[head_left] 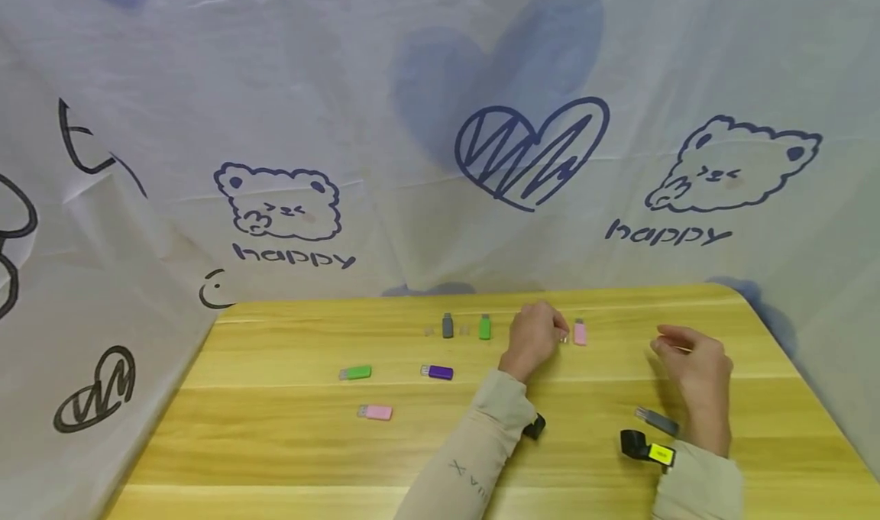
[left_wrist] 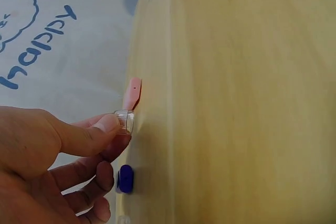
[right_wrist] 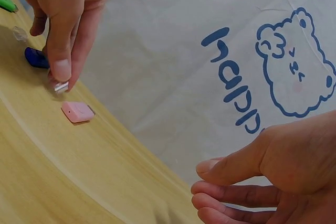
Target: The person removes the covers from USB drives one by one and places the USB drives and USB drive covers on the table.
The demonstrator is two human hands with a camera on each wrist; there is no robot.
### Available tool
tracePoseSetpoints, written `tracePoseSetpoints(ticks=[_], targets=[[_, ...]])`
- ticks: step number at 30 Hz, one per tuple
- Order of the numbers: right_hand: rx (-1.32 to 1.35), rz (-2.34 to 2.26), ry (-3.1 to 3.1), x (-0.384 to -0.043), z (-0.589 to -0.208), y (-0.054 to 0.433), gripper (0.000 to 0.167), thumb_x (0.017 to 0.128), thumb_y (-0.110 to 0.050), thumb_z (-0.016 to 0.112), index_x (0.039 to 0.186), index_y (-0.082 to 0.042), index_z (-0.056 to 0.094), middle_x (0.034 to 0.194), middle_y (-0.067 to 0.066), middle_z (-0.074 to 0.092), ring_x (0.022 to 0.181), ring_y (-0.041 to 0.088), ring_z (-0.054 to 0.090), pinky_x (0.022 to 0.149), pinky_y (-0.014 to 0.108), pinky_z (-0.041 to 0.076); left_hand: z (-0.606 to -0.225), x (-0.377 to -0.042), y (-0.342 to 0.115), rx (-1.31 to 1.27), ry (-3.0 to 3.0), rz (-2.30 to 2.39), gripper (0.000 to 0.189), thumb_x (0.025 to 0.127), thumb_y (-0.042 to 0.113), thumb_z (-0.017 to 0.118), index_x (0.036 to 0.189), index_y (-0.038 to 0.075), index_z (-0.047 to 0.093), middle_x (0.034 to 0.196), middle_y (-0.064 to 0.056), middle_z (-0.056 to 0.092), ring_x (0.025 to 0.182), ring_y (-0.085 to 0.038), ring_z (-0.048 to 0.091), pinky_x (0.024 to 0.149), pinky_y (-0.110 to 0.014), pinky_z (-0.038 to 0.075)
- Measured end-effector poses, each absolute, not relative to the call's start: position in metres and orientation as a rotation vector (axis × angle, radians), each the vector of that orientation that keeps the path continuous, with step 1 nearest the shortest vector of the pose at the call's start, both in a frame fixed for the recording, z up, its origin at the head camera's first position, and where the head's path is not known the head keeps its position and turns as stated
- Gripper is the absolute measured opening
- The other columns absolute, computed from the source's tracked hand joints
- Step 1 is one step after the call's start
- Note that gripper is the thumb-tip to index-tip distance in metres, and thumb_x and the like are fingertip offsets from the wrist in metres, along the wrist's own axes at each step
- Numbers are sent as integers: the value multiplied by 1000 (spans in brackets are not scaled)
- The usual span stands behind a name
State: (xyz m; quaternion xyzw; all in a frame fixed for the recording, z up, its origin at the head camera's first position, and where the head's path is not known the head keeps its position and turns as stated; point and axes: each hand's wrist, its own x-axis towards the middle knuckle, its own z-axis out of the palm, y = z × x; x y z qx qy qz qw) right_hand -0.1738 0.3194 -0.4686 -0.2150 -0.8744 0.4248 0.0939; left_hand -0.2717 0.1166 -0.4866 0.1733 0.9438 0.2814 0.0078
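My left hand (head_left: 536, 340) pinches a small clear plastic cap (left_wrist: 124, 121) between thumb and forefinger at the back of the table. Just to its right lies a pink USB stick (head_left: 580, 332) with its metal plug pointing away. A dark blue USB stick (left_wrist: 125, 179) lies beneath the curled lower fingers in the left wrist view; the hand hides it in the head view. My right hand (head_left: 697, 371) hovers over the right side of the table, fingers loosely bent and nothing between them. Near its wrist is a grey USB stick (head_left: 658, 421).
Along the back lie a grey stick (head_left: 448, 326), a green one (head_left: 485, 327) and small clear caps (head_left: 464, 330). Further left are another green stick (head_left: 356, 373), a purple one (head_left: 440, 372) and a pink one (head_left: 376, 412). A printed cloth (head_left: 412, 222) hangs behind the wooden table (head_left: 275, 459).
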Motion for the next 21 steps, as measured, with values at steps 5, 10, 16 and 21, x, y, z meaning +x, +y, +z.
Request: tracePoseSetpoints(ticks=[5,10,16,21], targets=[[-624,1299,-2602,-173,-468,318,38,101,-16,65,132,5,65,122,27,68,111,44,63,93,54,49,-489,-273,118,564,2993,773,12,93,22,79,83,23,83,85,12,75,79,-8,68,75,-23,54],[-622,1317,-2598,-171,-469,317,38,100,-15,65,133,6,64,122,27,68,113,46,63,98,60,47,-490,-275,118,554,3024,711,18,95,21,77,79,24,82,82,14,74,76,-6,65,77,-25,52],[-619,1311,-2607,-172,-470,318,38,101,-15,65,132,6,64,122,27,67,112,46,63,97,60,47,-492,-276,120,535,3076,695,16,93,23,79,78,25,83,83,14,75,81,-10,67,82,-31,52],[-633,1313,-2611,-173,-469,319,38,101,-16,64,133,6,64,125,27,66,113,46,62,95,58,49,-491,-277,121,515,3048,771,11,94,21,77,88,25,85,92,13,76,92,-12,69,93,-38,51]])
